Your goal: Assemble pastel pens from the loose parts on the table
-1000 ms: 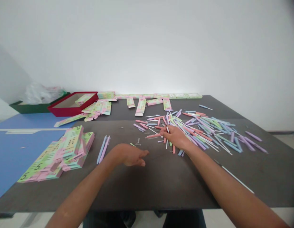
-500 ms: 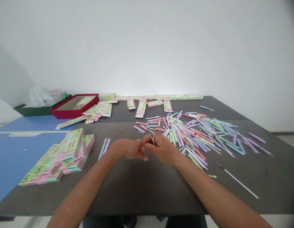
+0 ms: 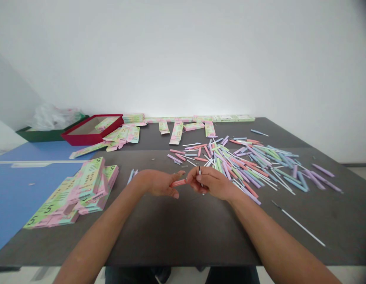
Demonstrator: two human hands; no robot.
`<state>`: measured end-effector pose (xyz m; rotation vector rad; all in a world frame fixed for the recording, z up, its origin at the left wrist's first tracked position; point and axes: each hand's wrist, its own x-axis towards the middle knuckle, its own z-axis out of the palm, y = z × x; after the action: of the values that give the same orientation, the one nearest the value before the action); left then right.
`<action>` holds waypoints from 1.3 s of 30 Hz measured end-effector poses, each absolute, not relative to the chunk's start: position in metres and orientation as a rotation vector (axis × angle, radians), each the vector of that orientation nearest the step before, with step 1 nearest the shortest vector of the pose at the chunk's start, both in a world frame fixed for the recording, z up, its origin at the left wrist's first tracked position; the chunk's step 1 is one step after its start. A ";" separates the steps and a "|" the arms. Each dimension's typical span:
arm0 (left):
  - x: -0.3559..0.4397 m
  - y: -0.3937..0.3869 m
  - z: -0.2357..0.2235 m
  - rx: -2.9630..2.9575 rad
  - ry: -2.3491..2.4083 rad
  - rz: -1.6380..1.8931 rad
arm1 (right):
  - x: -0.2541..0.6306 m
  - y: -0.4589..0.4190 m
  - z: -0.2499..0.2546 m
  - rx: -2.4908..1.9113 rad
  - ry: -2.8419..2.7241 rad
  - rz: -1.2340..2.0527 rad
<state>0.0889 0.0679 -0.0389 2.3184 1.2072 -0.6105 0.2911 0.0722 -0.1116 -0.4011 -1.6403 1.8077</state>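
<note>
An orange pen barrel (image 3: pixel 178 183) bridges the space between my two hands, above the dark table. My right hand (image 3: pixel 211 182) pinches the barrel's right end; a thin pen refill (image 3: pixel 199 172) with a dark tip also sticks up between its fingers. Around the barrel's other end, my left hand (image 3: pixel 159 183) has thumb and fingers spread apart, without a visible grip. Just right of my right hand lies a heap of pastel pen parts (image 3: pixel 243 167), with white refills among orange, purple, green and blue barrels. Two pens (image 3: pixel 130 176) lie partly behind my left wrist.
Stacked printed pen boxes (image 3: pixel 88 179) stand at left on the dark table (image 3: pixel 183 236). Behind are a red tray (image 3: pixel 82 139), a green tray (image 3: pixel 41 137) with a plastic bag, and flattened boxes (image 3: pixel 177 133). A single white refill (image 3: pixel 302 227) lies at right front.
My right hand has come from the heap towards my left hand, bringing out the orange barrel. The hands met half a second ago and have since drawn slightly apart, with the barrel between them.
</note>
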 end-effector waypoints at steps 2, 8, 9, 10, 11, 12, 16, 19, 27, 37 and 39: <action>0.090 0.068 -0.038 2.293 1.189 -0.667 | 0.291 0.070 -0.110 -0.401 -1.697 1.799; 0.093 0.069 -0.035 2.308 1.150 -0.790 | 0.285 0.067 -0.110 -0.390 -1.692 1.761; 0.093 0.069 -0.034 2.316 1.130 -0.788 | 0.283 0.067 -0.110 -0.396 -1.694 1.740; 0.093 0.069 -0.034 2.321 1.112 -0.781 | 0.282 0.067 -0.111 -0.400 -1.694 1.717; 0.094 0.069 -0.034 2.326 1.102 -0.778 | 0.282 0.067 -0.112 -0.404 -1.693 1.699; 0.094 0.069 -0.034 2.330 1.096 -0.779 | 0.281 0.067 -0.113 -0.406 -1.687 1.689; 0.095 0.070 -0.034 2.329 1.101 -0.794 | 0.279 0.068 -0.118 -0.409 -1.660 1.691; 0.094 0.070 -0.035 2.334 1.091 -0.792 | 0.279 0.068 -0.120 -0.453 -1.649 1.664; 0.093 0.071 -0.041 2.373 1.032 -0.784 | 0.272 0.073 -0.130 -0.599 -1.467 1.709; 0.096 0.069 -0.039 2.323 1.010 -0.775 | 0.273 0.079 -0.131 -0.478 -1.101 1.894; 0.096 0.069 -0.040 2.322 0.979 -0.765 | 0.274 0.080 -0.131 -0.462 -1.100 1.926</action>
<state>0.0959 0.0694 -0.0395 2.3223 0.9786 -0.7654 0.2736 0.0795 -0.1313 -0.4618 -1.1005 1.9257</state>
